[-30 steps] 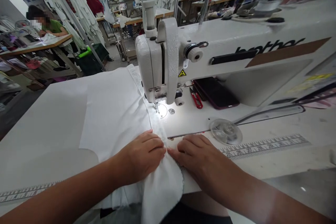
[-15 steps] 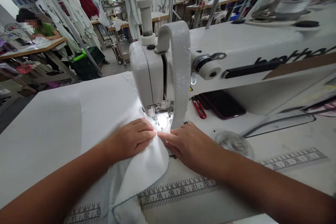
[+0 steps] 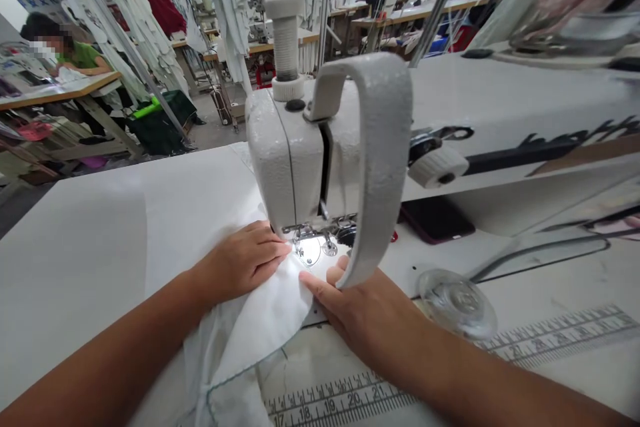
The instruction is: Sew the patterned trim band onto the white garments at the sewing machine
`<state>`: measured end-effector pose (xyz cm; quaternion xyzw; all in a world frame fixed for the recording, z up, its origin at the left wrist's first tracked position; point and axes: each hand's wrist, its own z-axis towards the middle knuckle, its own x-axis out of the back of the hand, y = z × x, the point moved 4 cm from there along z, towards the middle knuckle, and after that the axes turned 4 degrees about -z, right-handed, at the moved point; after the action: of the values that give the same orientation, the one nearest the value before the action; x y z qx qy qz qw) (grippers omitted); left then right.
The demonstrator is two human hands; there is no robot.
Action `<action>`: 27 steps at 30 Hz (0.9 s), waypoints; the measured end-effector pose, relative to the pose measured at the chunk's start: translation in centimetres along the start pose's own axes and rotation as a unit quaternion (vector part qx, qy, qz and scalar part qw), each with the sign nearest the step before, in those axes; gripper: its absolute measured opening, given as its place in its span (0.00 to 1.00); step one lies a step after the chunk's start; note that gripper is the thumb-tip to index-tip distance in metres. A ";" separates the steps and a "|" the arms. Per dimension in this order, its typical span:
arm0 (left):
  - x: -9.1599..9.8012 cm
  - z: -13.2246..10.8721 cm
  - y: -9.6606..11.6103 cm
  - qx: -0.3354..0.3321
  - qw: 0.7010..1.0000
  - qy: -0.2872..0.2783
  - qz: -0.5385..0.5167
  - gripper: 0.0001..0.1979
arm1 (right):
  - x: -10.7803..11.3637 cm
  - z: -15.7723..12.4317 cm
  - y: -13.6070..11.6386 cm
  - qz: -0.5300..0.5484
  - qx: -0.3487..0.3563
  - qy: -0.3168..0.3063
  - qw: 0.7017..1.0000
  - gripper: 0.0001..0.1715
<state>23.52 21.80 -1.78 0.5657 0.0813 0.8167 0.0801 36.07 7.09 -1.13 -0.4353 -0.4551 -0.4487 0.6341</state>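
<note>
1. Currently, my left hand lies open and flat on the soft white woven cloth, pressing without pinching; my right hand is also open, its forefinger touching the cloth.
2. Cloth rests on the white sewing-machine table, its curved, finely overlocked edge leading toward the steel presser foot under the pale grey machine head.
3. Risk: with my hands this near the needle, running the machine could prick me; thin cloth could also pucker or slip beneath flat palms.

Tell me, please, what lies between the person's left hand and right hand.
In the head view, white fabric lies between the left hand and the right hand.
</note>
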 end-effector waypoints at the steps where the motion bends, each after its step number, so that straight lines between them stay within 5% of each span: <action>1: 0.0 0.0 0.0 -0.003 1.000 -0.001 0.000 0.11 | 0.1 0.1 0.0 0.009 -0.006 -0.001 1.000 0.18; 6: -0.3 -0.2 -0.3 0.001 1.000 0.012 0.002 0.11 | 0.4 0.7 0.1 0.048 -0.024 -0.036 0.998 0.13; 15: 0.2 0.1 0.2 -0.001 1.000 0.012 -0.009 0.11 | 0.2 0.4 0.2 0.023 -0.023 -0.010 0.999 0.11; 19: 0.9 0.6 0.8 -0.012 0.999 0.029 -0.014 0.11 | 0.2 0.0 -0.5 -0.023 0.047 0.037 0.998 0.18; 22: 1.2 0.6 1.1 -0.024 0.999 0.032 -0.008 0.12 | 0.2 -0.3 -1.4 -0.017 0.125 0.015 0.992 0.20; 27: 0.9 0.1 3.3 -0.003 0.999 0.014 0.047 0.13 | 1.0 -1.6 -0.1 -0.021 0.130 -0.021 0.991 0.19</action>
<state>23.20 18.76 -0.19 0.5573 0.0534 0.8275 0.0423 36.45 5.36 -0.42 -0.3488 -0.5317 -0.3896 0.6662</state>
